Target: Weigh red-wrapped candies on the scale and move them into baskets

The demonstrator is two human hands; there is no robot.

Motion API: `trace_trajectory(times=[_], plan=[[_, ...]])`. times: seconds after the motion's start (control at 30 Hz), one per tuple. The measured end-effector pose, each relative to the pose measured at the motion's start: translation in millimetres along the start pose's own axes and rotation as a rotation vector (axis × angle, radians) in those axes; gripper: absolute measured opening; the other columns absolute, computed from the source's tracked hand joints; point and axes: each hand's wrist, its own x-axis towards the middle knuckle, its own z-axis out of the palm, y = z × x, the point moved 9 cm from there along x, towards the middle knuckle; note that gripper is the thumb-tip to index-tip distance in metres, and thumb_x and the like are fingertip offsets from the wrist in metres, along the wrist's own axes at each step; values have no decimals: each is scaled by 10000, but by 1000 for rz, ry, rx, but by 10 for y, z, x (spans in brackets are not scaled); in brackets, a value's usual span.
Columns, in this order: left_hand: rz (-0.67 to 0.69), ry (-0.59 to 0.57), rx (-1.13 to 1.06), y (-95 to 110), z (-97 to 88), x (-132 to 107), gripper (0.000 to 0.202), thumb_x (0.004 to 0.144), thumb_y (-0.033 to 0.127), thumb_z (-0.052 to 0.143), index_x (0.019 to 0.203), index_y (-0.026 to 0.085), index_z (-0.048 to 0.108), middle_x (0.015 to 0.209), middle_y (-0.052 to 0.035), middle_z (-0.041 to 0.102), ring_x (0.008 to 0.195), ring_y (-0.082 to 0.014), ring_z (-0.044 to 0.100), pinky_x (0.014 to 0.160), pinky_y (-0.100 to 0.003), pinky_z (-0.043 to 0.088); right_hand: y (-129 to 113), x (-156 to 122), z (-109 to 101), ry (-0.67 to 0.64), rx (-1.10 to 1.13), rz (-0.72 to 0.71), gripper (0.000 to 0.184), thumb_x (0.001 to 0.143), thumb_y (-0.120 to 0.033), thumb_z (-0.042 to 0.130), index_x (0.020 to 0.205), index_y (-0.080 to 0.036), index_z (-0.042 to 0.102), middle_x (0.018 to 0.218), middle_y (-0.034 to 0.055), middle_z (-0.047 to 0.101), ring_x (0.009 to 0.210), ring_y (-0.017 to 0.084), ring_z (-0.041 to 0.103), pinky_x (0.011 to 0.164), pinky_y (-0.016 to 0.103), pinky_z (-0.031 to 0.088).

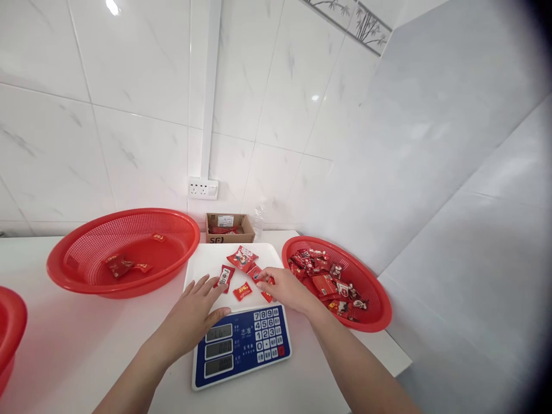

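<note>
A digital scale (241, 348) with a white pan and a blue keypad stands in front of me. Several small red wrapped snack packets lie on the pan, among them a larger picture-printed packet (242, 258) and a small flat red packet (242, 291). My left hand (194, 316) is open over the pan's left side, fingers spread, its fingertips at a red packet with a white label (225, 276). At the pan's right side, my right hand (284, 287) has its fingers bent around a red packet (266, 295), which they partly hide.
To the right, a red plastic basket (383, 305) holds many wrapped snacks. A larger red basket (86, 230) with a few packets stands left, another basket's rim (17, 322) at the far left. Behind the scale are a cardboard box (248, 230) and the tiled wall.
</note>
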Motion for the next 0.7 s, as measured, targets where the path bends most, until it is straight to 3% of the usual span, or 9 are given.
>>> trace_trajectory(times=[0.1,0.27,0.4,0.57,0.7], plan=[[19,18,-9,9,-3,-7,505,889,527,332,1322,291,439,1431,-54,404,1352,-283,270,1074,-511,260,-106,-18,48,-2,-6,-89,183,805,-296,525,889,-209,662,868,12,664,800,162,593,722,279,436],[37,36,-20,26,-5,-10,488,890,501,362,1315,277,450,1404,-67,438,1339,-294,294,1059,-518,281,-355,-72,281,-112,-133,-313,274,853,-214,468,1008,-252,691,989,35,639,906,168,594,821,291,437],[44,58,-26,21,-17,-11,473,886,490,389,1300,275,469,1406,-76,435,1332,-303,308,1050,-529,291,-368,13,392,-91,-283,-319,317,881,-212,424,1071,-273,670,1074,40,629,952,191,597,816,313,450],[49,61,-8,6,-18,-18,475,887,494,382,1300,275,468,1396,-69,449,1325,-303,322,1051,-524,299,-386,80,345,-35,-298,-312,312,878,-194,426,1056,-261,673,1136,34,628,1016,211,585,834,334,452],[56,67,9,14,-38,-8,476,888,489,381,1302,270,464,1402,-72,443,1328,-301,316,1056,-526,297,-338,-49,125,60,-37,-281,287,868,-230,456,1075,-243,654,1122,40,621,1026,188,572,902,329,427]])
